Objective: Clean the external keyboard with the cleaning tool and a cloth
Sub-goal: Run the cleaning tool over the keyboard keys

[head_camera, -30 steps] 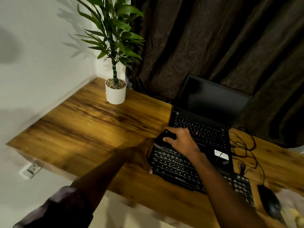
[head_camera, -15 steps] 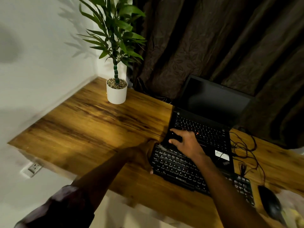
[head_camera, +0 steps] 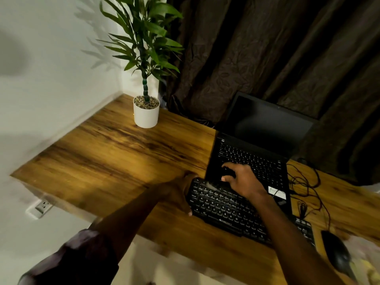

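External keyboard (head_camera: 224, 206) lies slantwise near the front edge of the wooden desk (head_camera: 102, 161), to the right of the potted plant (head_camera: 146, 112) and close against the front of the open laptop (head_camera: 257, 140). Your left hand (head_camera: 178, 194) grips its left end, thumb at the near edge, while your right hand (head_camera: 244, 179) curls round a dark cleaning tool (head_camera: 228, 173) over the keyboard's top-left keys, by the laptop's near-left corner. Further right, tangled cables (head_camera: 304, 186) lie on the desk and a black mouse (head_camera: 337, 254) sits beside the keyboard's right end.
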Tool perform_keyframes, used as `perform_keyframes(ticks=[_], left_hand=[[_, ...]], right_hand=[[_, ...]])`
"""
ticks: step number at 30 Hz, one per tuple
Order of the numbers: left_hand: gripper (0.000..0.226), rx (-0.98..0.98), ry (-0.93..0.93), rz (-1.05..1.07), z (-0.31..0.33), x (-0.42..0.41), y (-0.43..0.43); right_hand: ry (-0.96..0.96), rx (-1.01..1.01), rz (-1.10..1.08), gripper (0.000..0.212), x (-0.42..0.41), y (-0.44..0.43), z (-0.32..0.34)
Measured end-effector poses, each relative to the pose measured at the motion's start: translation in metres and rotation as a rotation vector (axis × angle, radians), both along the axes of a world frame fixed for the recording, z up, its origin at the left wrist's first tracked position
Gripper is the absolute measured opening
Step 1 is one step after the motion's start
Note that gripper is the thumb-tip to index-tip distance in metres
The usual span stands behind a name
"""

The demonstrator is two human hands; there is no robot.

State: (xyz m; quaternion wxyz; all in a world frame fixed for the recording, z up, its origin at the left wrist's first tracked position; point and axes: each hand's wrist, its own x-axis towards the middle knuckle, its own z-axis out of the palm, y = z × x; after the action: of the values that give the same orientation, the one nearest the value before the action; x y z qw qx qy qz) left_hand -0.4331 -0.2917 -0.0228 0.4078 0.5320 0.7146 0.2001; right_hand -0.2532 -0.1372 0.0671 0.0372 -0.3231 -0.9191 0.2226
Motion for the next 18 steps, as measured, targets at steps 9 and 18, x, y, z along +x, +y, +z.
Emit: perform_keyframes(ticks=[9, 18], left_hand=[[0.134, -0.019, 0.004, -0.014, 0.004, -0.001, 0.001], [0.134, -0.008, -0.008, -0.017, 0.005, 0.0, 0.001]], right_hand=[[-0.023, 0.063, -0.021, 0.039, -0.009, -0.011, 0.004], [-0.145, 0.086, -0.075, 0.041, 0.016, 0.006, 0.018]])
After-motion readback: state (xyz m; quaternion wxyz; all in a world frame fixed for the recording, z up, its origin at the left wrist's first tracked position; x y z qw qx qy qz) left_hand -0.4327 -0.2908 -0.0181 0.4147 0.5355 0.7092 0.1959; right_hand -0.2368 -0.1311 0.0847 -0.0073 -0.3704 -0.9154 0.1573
